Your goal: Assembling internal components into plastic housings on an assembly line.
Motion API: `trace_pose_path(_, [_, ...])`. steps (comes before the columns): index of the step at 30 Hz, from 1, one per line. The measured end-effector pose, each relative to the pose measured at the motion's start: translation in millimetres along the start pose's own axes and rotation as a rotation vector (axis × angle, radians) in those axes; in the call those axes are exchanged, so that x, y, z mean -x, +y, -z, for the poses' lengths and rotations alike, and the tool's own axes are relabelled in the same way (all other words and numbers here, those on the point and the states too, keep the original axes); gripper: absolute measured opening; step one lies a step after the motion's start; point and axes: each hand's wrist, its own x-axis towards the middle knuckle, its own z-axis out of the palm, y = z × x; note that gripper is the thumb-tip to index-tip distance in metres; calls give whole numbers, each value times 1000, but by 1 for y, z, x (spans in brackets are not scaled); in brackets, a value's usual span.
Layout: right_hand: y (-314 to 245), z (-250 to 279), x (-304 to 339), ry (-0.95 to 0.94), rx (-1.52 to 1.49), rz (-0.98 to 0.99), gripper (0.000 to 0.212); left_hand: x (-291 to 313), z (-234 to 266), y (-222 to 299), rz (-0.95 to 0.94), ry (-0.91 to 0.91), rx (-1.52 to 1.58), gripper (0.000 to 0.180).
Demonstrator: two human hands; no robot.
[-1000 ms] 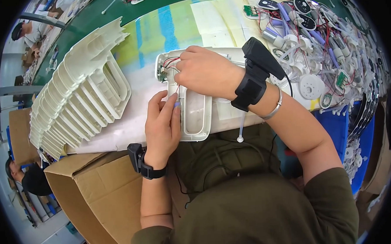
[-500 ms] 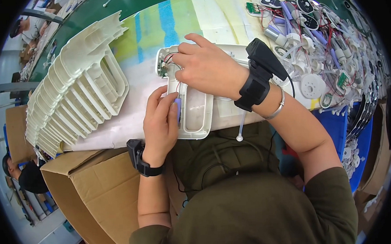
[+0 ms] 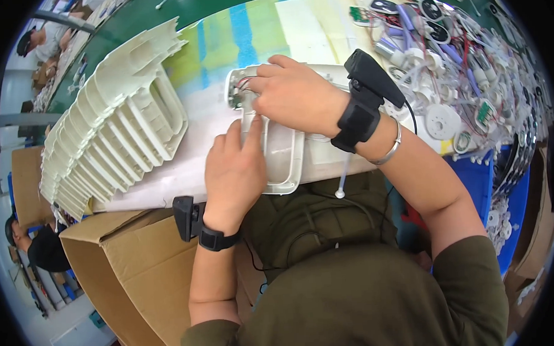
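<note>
A white plastic housing (image 3: 299,163) with a rectangular opening lies on the table in front of me. My left hand (image 3: 235,168) rests over its left side, fingers stretched forward and pressing down along the frame. My right hand (image 3: 301,98) bends over the upper part, its fingers drawn together close to thin red and black wires (image 3: 243,81); whatever lies under those fingertips is hidden. Beside the wires, a small green circuit board (image 3: 233,100) sits in the housing's upper left corner. The purple cylinder seen earlier is covered by my left hand.
A large white ribbed plastic shell (image 3: 111,127) stands on the left. At right lies a heap of wired parts (image 3: 445,60), above a blue bin (image 3: 475,177). An open cardboard box (image 3: 151,271) is below left. Two other people are farther left.
My left hand has left its pinch at the purple cylinder and flattened over the housing, fingers reaching toward my right hand. My right hand has shifted only slightly.
</note>
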Motion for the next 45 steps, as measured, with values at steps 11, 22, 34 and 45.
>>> trace_pose_path(11, [16, 26, 112, 334, -256, -436, 36, 11, 12, 13, 216, 130, -129, 30])
trace_pose_path(22, [12, 65, 103, 493, -421, -344, 25, -70, 29, 54, -336, 276, 468, 31])
trace_pose_path(34, [-25, 6, 92, 245, 72, -106, 22, -59, 21, 12, 71, 101, 1353, 23])
trace_pose_path(45, [-4, 13, 84, 713, -1437, -948, 20, -66, 28, 25, 15, 48, 903, 14])
